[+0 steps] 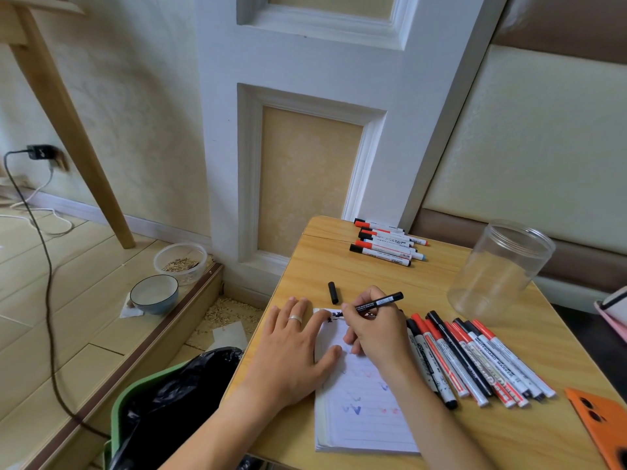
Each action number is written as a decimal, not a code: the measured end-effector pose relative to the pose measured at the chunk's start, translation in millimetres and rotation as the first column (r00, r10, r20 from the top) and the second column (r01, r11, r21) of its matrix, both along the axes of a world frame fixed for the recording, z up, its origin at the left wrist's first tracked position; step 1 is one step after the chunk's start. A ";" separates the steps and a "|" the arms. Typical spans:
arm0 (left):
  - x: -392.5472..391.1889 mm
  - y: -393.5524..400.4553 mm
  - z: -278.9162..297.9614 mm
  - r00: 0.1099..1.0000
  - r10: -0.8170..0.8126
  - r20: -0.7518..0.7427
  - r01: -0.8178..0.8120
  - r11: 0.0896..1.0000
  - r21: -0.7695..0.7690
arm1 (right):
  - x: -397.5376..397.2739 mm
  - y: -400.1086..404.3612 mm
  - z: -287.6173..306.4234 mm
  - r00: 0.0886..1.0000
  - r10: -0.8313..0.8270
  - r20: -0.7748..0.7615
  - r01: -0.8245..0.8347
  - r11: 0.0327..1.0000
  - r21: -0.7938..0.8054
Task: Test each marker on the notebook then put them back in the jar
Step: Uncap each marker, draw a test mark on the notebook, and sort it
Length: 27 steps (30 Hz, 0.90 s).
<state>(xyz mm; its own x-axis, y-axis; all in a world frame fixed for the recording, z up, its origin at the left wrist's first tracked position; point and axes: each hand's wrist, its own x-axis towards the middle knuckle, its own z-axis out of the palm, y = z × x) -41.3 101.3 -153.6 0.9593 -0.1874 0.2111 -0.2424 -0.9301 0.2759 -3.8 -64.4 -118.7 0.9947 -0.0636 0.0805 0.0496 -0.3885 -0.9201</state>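
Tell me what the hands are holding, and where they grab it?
The right hand pinches a thin black marker near its writing end. The left hand holds nothing, pressing flat on the white lined notebook.

One jar (498, 269), one notebook (363, 412), two bowls (154, 295)

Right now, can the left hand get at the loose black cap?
Probably yes. The left hand lies flat on the notebook, and the cap sits alone on bare table just beyond its fingertips, with nothing between. It would have to let go of the notebook.
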 end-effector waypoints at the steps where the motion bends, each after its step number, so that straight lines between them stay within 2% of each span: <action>1: 0.1 -0.1 0.1 1.000 -0.001 0.000 0.001 1.000 -0.001 | 0.3 0.1 0.0 1.000 0.003 -0.002 -0.003 1.000 -0.002; 27: -0.2 0.4 -2.5 1.000 0.002 0.009 -0.002 1.000 0.000 | -1.7 -2.2 -2.9 1.000 0.003 0.013 -0.003 1.000 -0.004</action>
<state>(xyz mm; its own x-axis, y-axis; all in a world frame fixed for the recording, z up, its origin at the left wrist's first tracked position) -41.5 101.7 -156.1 0.9577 -0.1855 0.2200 -0.2432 -0.9305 0.2741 -5.5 -66.6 -121.5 0.9938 -0.0599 0.0933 0.0626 -0.3917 -0.9180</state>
